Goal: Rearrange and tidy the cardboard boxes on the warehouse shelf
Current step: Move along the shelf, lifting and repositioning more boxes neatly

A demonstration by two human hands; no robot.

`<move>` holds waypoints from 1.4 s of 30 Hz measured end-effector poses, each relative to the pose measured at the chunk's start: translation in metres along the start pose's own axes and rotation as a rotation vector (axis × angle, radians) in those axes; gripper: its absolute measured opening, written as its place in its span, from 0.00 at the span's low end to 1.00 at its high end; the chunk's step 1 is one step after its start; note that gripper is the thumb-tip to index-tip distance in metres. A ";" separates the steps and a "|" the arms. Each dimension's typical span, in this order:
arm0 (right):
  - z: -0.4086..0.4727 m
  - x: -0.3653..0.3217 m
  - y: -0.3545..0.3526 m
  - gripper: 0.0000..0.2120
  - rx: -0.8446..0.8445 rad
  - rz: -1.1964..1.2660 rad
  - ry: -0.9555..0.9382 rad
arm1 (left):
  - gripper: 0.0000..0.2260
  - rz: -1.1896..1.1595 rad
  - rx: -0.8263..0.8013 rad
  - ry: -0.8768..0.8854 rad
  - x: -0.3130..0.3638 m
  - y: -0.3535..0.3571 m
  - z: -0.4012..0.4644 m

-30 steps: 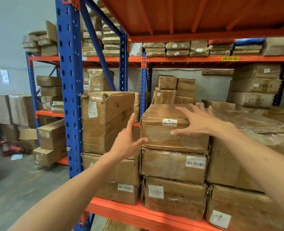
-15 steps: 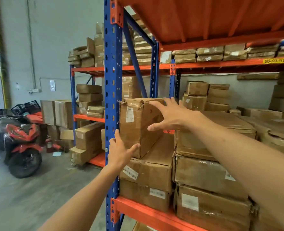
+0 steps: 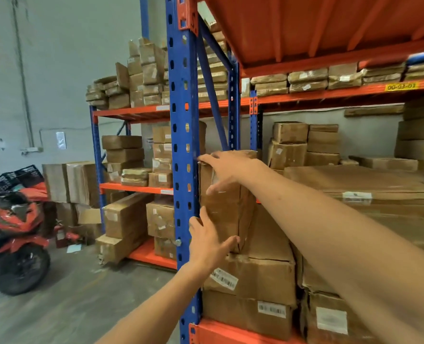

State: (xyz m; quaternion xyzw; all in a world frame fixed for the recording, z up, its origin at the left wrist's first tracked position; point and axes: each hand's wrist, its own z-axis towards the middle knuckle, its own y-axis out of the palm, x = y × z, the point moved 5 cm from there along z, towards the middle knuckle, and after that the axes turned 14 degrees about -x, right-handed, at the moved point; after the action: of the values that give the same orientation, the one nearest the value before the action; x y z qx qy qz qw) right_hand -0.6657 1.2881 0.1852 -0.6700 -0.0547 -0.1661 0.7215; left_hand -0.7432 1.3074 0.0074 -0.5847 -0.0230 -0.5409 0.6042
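The upright cardboard box point(image 3: 227, 202) stands atop the end stack beside the blue post point(image 3: 183, 155), our right hand point(image 3: 227, 173) and left hand point(image 3: 209, 240) on it, fingers spread, so we'd grip both edges and shift it squarely.

Both arms reach forward, left hand point(image 3: 207, 240) and right hand point(image 3: 224, 173) spread flat.

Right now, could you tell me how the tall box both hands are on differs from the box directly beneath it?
The tall box stands on end, narrow and high; the box beneath lies flat and wide. The box beneath shows a barcode label on its front, while the tall box's front is mostly hidden by the left hand and right hand. Both are worn brown cardboard.
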 end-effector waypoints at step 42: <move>-0.146 0.039 0.083 0.40 0.586 0.813 0.239 | 0.40 -0.392 -0.047 -0.014 -0.006 -0.031 -0.030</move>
State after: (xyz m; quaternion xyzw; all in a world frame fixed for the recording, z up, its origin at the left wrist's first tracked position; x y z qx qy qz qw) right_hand -0.6245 1.1414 0.1045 -0.3833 0.2486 0.0746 0.8864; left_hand -0.7848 1.2977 0.0151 -0.5866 -0.1279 -0.6446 0.4734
